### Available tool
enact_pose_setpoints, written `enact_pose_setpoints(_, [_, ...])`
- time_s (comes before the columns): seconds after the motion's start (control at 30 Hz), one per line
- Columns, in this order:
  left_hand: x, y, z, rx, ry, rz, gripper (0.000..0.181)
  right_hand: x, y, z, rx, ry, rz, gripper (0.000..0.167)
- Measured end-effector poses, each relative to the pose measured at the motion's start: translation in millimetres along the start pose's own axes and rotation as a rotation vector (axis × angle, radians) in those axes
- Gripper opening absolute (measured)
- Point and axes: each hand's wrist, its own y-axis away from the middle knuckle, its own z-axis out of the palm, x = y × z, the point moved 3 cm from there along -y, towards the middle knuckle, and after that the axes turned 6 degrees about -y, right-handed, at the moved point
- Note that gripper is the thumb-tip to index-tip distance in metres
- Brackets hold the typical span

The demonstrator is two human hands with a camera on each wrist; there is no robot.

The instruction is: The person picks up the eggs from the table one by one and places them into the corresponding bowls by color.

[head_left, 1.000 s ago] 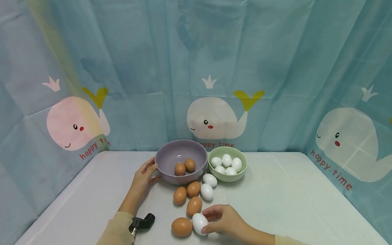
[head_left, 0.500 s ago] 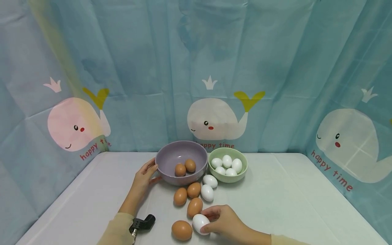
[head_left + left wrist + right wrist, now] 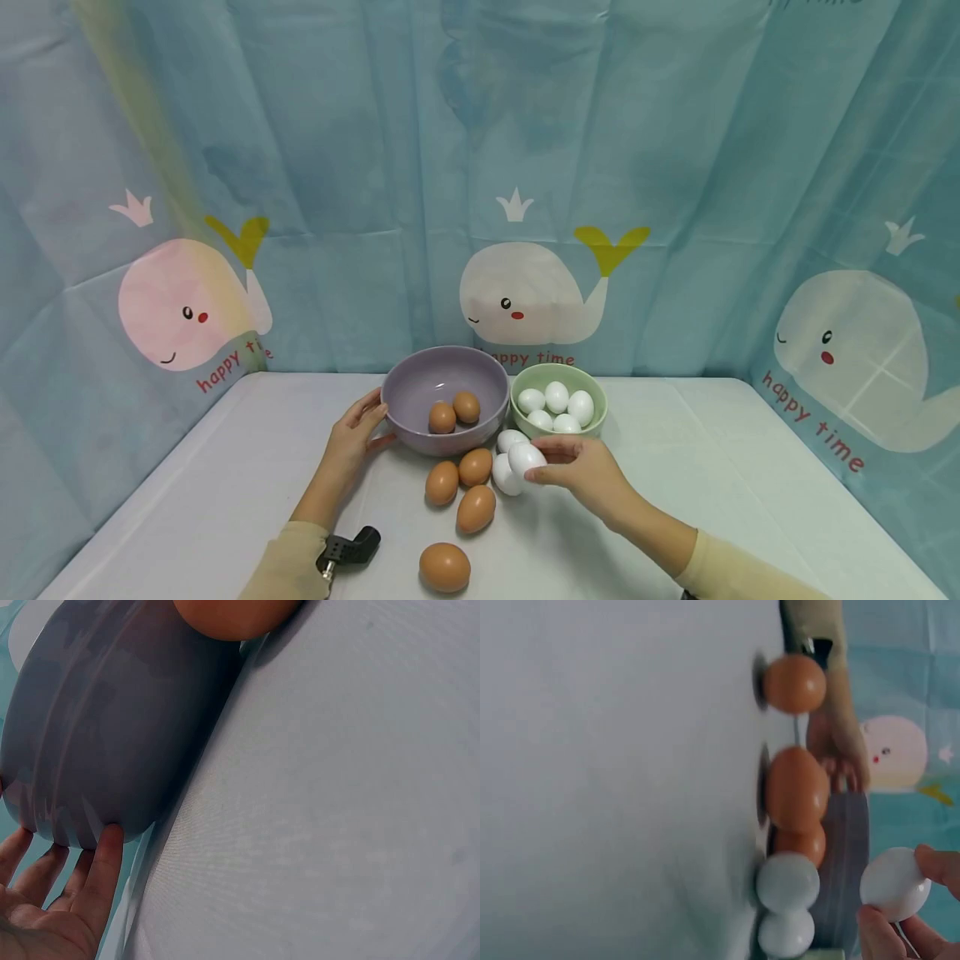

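Observation:
A white egg (image 3: 527, 462) is pinched between the thumb and fingers of my right hand (image 3: 588, 475), held up off the table in front of the green bowl (image 3: 602, 418). In the right wrist view the same white egg (image 3: 895, 885) sits at the fingertips. My left hand (image 3: 358, 429) rests against the left side of the purple bowl (image 3: 408, 392); in the left wrist view its fairly straight fingers touch the wall of the purple bowl (image 3: 112, 735). Two brown eggs (image 3: 466, 407) lie in the purple bowl, several white eggs (image 3: 557, 397) in the green one.
Several brown eggs (image 3: 476, 509) lie on the white table (image 3: 720, 500), one brown egg (image 3: 445, 567) nearest the front. Two white eggs (image 3: 506, 475) lie before the bowls, partly hidden by the held egg. A blue whale-print curtain (image 3: 337, 167) stands behind.
My right hand has lifted the white egg from beside the front brown egg and carried it up and away, toward the green bowl. The left hand stays at the purple bowl.

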Motion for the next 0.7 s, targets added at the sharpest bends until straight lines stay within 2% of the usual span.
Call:
enact_pose_setpoints(0.23, [0.0, 0.6, -0.1, 0.001, -0.006, -0.004, 0.057, -6.3, -23.1, -22.7, 0.122, 0.034, -0.019, 0.047])
enact_pose_setpoints(0.47, [-0.2, 0.8, 0.5, -0.003, -0.002, 0.003, 0.058, -4.6, -47.9, -40.3, 0.156, 0.096, -0.008, 0.048])
enact_pose_setpoints(0.7, [-0.7, 0.5, -0.1, 0.002, -0.004, 0.002, 0.057, -3.0, -67.5, -47.6, 0.161, 0.143, 0.0, 0.048])
